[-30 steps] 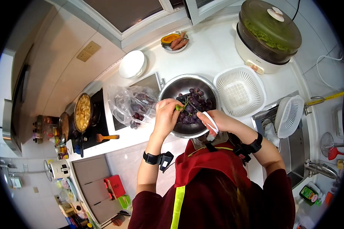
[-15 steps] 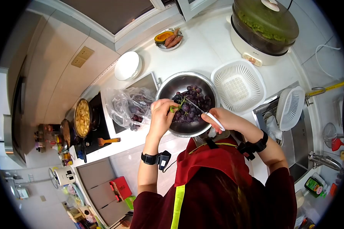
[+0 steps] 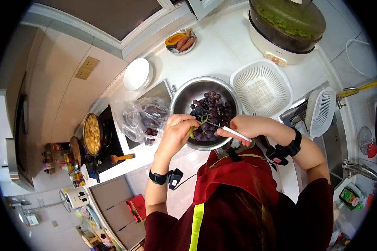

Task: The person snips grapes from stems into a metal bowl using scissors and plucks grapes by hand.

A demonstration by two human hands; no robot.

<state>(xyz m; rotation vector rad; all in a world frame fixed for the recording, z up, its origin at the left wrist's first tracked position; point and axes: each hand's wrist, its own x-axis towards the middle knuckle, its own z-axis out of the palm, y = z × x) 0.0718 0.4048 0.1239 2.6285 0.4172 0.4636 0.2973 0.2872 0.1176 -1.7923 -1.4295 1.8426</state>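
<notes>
A steel bowl (image 3: 181,93) holds a bunch of dark purple grapes (image 3: 213,109). At the bowl's near left rim, my left hand (image 3: 179,130) is closed on the green grape stem (image 3: 192,132). My right hand (image 3: 241,126) grips white-handled scissors (image 3: 238,134) over the near right side of the bowl. Their metal blades point left and reach the stems among the grapes. Part of the handle is hidden by my fingers.
Left of the bowl lies a clear plastic bag (image 3: 132,119) with more grapes. A white colander basket (image 3: 262,90) stands to the right, near the sink (image 3: 329,154). A pan of food (image 3: 92,134) sits on the stove. Behind are a white bowl (image 3: 137,74) and a steamer (image 3: 280,37).
The scissors have tilted flatter, with their handle lower and further right. My left hand has moved slightly down and still holds the stem. The view has shifted a little.
</notes>
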